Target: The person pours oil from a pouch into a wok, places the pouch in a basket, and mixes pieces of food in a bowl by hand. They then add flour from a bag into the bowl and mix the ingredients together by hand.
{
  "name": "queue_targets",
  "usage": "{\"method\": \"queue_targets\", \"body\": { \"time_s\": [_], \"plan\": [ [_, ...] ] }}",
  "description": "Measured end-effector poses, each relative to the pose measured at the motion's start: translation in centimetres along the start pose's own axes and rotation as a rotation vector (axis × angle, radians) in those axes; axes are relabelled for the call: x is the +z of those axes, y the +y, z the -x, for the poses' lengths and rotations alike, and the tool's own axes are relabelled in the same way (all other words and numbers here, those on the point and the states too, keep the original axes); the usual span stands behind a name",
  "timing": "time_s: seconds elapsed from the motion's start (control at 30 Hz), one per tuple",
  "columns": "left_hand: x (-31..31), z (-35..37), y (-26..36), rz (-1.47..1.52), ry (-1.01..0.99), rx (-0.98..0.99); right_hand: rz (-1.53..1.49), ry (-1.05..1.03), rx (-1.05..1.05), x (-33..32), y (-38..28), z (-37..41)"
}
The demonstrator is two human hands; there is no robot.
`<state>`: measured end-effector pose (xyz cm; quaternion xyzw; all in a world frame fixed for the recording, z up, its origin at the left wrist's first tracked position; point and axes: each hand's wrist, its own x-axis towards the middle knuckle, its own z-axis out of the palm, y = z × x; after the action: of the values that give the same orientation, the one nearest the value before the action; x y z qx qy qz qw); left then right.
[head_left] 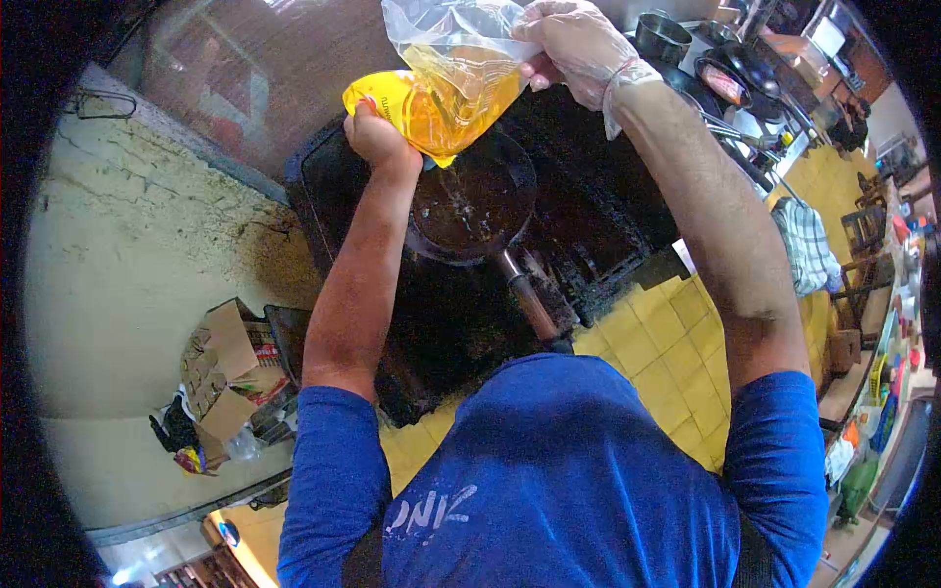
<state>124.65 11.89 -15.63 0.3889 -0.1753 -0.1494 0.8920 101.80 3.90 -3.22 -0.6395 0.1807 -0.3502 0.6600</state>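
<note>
My left hand (pixel 376 139) grips the lower left end of a yellow and clear plastic pouch of cooking oil (pixel 449 110). My right hand (pixel 576 47), in a clear plastic glove, pinches the pouch's raised upper end. The pouch hangs tilted, its lower corner over a dark frying pan (pixel 506 192). A thin, glinting stream seems to run from that corner into the pan, where wet highlights show. The pan sits on a blackened stove (pixel 588 196), its handle (pixel 529 306) pointing toward my body.
A stained wall (pixel 167 225) stands at the left, with an open cardboard box (pixel 227 367) beneath it. To the right, a counter carries a metal pot (pixel 663 37) and a pan holding a red package (pixel 723 82). A checked cloth (pixel 804 245) hangs nearby. Yellow tiles (pixel 652 338) cover the floor.
</note>
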Motion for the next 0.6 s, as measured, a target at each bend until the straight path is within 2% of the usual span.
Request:
{"method": "queue_targets", "body": {
  "time_s": [0.27,0.6],
  "plan": [
    [0.3,0.3,0.3,0.037,-0.043,-0.023,0.105,0.030,-0.005,0.1,-1.1,0.0],
    [1.4,0.5,1.4,0.055,-0.092,-0.003,0.064,0.001,-0.052,0.2,-2.3,-0.1]
  ]
}}
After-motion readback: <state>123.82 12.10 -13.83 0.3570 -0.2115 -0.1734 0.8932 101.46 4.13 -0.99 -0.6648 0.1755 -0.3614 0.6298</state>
